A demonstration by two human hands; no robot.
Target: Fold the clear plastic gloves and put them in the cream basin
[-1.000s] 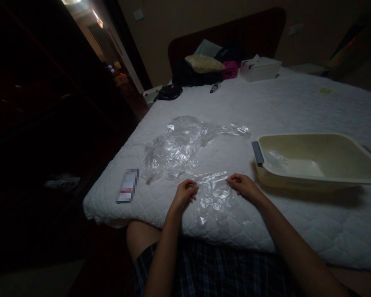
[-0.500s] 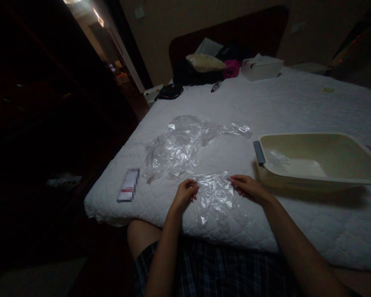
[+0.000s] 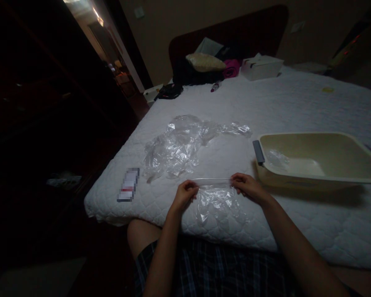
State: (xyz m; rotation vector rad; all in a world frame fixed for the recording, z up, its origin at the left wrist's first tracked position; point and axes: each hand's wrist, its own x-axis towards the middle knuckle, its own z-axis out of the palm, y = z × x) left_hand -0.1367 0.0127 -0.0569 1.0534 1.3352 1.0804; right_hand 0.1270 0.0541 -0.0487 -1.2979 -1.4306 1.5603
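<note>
A clear plastic glove [image 3: 218, 202] lies flat on the white quilted mattress [image 3: 297, 107] near its front edge. My left hand [image 3: 185, 194] pinches the glove's cuff at the left end. My right hand [image 3: 247, 186] pinches the same cuff at the right end. The cuff edge is stretched straight between the two hands, and the glove's fingers point toward me. Beyond my hands lies a crumpled heap of more clear plastic gloves [image 3: 179, 144].
A cream rectangular basin [image 3: 321, 181] with clear plastic inside stands right of my hands. A small card or packet [image 3: 128, 189] lies at the left edge. A white box [image 3: 261, 66], a pillow [image 3: 204, 62] and dark clothes sit by the headboard. Dark furniture stands left.
The glove's cuff has been pulled taut and folded into a straight band between my hands. Both hands stay in nearly the same place.
</note>
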